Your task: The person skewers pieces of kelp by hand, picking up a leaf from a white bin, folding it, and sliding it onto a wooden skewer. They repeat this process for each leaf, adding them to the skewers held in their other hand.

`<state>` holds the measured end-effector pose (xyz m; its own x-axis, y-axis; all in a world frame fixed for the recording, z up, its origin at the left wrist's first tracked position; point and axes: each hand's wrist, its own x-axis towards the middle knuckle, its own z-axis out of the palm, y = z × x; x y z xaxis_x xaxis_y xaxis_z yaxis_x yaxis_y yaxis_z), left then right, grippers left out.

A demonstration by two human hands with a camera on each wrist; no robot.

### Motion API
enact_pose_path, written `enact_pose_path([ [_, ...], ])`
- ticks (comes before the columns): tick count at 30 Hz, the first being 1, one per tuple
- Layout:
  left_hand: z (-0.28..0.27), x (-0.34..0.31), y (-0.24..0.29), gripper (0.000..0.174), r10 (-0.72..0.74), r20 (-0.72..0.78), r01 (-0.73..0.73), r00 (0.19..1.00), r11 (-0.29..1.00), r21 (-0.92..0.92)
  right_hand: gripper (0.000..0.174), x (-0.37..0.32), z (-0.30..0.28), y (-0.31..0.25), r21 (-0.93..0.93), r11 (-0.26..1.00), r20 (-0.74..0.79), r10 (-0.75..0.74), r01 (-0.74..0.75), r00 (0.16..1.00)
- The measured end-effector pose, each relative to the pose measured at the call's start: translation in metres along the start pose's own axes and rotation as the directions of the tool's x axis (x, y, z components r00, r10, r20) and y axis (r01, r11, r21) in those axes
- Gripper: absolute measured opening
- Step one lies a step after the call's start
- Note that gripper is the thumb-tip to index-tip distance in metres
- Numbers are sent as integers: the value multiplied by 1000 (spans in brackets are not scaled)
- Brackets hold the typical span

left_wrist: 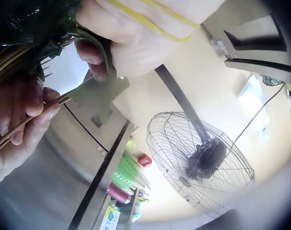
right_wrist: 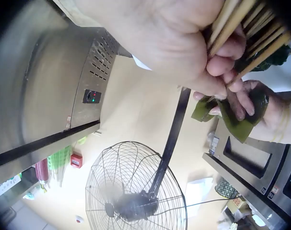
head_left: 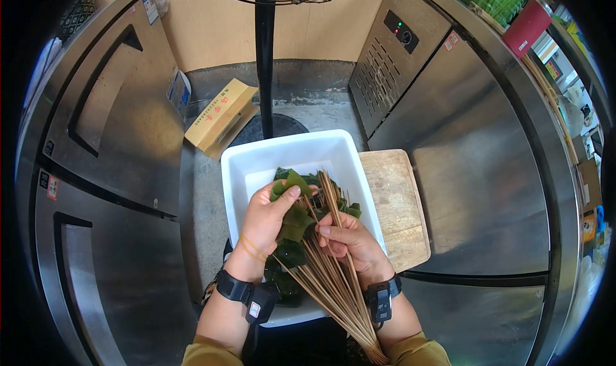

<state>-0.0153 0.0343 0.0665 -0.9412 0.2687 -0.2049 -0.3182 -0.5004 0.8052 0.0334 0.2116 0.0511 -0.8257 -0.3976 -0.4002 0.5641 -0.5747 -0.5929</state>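
Left hand (head_left: 264, 217) — pinches green sheet (head_left: 296, 223) | right hand (head_left: 351, 241) — grips thin sticks (head_left: 330, 273) | white tub (head_left: 292, 149) beneath both

Mustard-brown sleeves (head_left: 208, 354) are worn with black strapped devices (head_left: 262, 302) on both wrists (head_left: 246, 265), yellow bands (head_left: 253, 248) round the left.

1. Thin, tan-brown wooden sticks (head_left: 330, 276).
2. Flat, glossy green leafy pieces (head_left: 295, 223), olive to near-black.
3. Plain white, rectangular plastic tub (head_left: 247, 173).
4. Pale tan wooden board (head_left: 394, 199), blotched darker brown.
5. Yellow-tan cardboard box (head_left: 221, 114), printed with red characters.
6. Silver-grey metal cabinet doors (head_left: 141, 128).
7. Black wire fan (right_wrist: 136, 206).
8. Mustard-brown cloth sleeves (head_left: 417, 352); thin yellow wrist bands (left_wrist: 174, 36).
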Motion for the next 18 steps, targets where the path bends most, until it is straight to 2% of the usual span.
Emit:
enact_pose_path([
  [2, 1, -3, -1, 21, -16, 15, 15, 1000, 997, 69, 5, 0, 1, -1, -5, 1000, -5, -4, 4, 1000],
  [8, -1, 1, -10, 10, 145, -161, -141, 976, 989, 36, 5, -1, 5, -2, -80, 997, -22, 10, -12, 1000],
  [11, -4, 6, -13, 8, 135, -184, -133, 974, 991, 23, 5, 0, 6, -3, -90, 996, -11, 24, -25, 1000],
  [18, -4, 6, -4, 6, 22, -130, -32, 991, 997, -73, 4, -1, 8, -4, -110, 993, 21, 36, -34, 999],
])
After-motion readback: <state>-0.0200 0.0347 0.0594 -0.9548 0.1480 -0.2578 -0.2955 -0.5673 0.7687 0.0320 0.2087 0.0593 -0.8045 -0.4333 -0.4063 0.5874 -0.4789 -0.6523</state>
